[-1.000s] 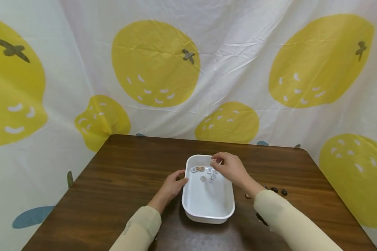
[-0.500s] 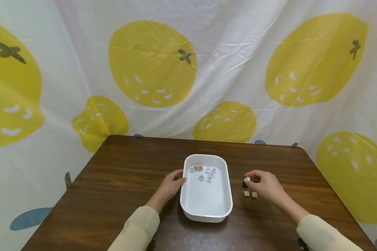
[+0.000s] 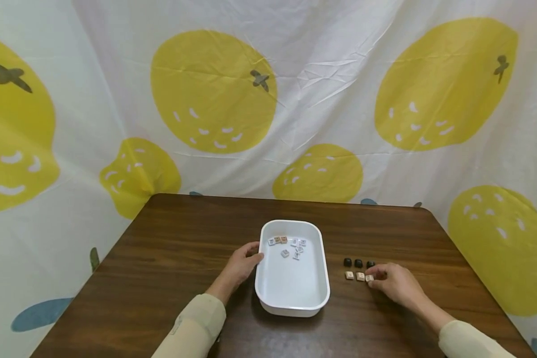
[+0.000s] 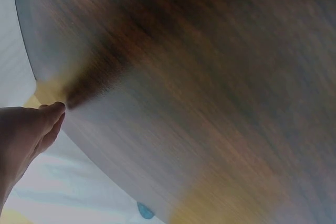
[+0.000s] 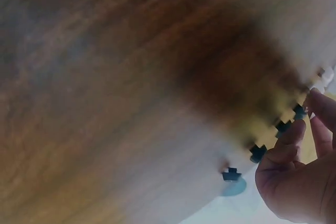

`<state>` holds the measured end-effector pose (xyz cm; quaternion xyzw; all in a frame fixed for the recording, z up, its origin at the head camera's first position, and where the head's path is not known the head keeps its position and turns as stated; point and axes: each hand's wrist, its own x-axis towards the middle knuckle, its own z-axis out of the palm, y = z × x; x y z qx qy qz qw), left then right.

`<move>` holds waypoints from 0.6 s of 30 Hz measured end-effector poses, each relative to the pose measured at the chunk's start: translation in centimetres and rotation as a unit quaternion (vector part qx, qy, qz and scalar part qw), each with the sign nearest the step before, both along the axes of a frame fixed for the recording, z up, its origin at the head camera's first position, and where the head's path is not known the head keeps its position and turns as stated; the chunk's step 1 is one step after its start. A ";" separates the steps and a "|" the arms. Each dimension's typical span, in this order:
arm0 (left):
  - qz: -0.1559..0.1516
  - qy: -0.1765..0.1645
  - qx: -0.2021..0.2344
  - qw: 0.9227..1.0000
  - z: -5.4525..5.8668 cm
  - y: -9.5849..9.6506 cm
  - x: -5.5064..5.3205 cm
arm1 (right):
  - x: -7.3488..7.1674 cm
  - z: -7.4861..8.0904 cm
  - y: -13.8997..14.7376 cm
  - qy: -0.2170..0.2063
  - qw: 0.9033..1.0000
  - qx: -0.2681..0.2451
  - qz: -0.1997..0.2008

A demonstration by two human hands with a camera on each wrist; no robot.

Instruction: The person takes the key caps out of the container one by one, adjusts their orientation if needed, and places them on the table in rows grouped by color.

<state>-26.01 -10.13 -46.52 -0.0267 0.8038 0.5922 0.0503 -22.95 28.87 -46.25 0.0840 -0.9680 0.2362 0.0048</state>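
Note:
My right hand (image 3: 396, 283) pinches a small cream keycap (image 3: 369, 279) between thumb and fingers, down at the table. It is at the right end of a row with two other cream keycaps (image 3: 355, 276). Just behind lies a row of black keycaps (image 3: 358, 263), the rightmost partly covered by the fingers. In the right wrist view, black keycaps (image 5: 258, 153) stand close to my fingers. With its thumb at the rim, my left hand (image 3: 239, 268) grips the left side of a white tray (image 3: 291, 312). Several white keycaps (image 3: 285, 253) and tan ones (image 3: 284, 239) lie inside.
The brown wooden table (image 3: 183, 248) extends on both sides of the tray. Behind it hangs a white cloth (image 3: 304, 99) printed with yellow lemons, which also runs along the left and right sides.
My right hand has gone from above the tray to the table at right, bringing a cream keycap to the end of the cream row. My left hand keeps its hold on the tray.

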 end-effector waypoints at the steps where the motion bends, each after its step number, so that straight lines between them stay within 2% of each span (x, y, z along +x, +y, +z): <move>1: 0.000 0.000 0.001 1.000 0.0 0.0 0.0 | 0.0 -0.1 0.0 -0.004 1.000 0.002 -0.001; 5: -0.004 0.007 0.003 1.000 0.0 -0.1 0.1 | 0.1 -0.4 0.3 -0.014 1.000 0.009 -0.016; 8: -0.003 0.007 0.002 1.000 0.0 -0.1 0.1 | 0.2 -0.5 0.5 -0.003 1.000 0.008 -0.024; 12: -0.001 0.007 0.000 1.000 0.0 -0.1 0.0 | 0.1 -0.7 0.6 0.009 1.000 0.002 -0.020; 18: -0.003 0.006 0.002 1.000 0.0 -0.1 0.1 | 0.0 -0.5 0.5 -0.004 0.999 0.018 -0.026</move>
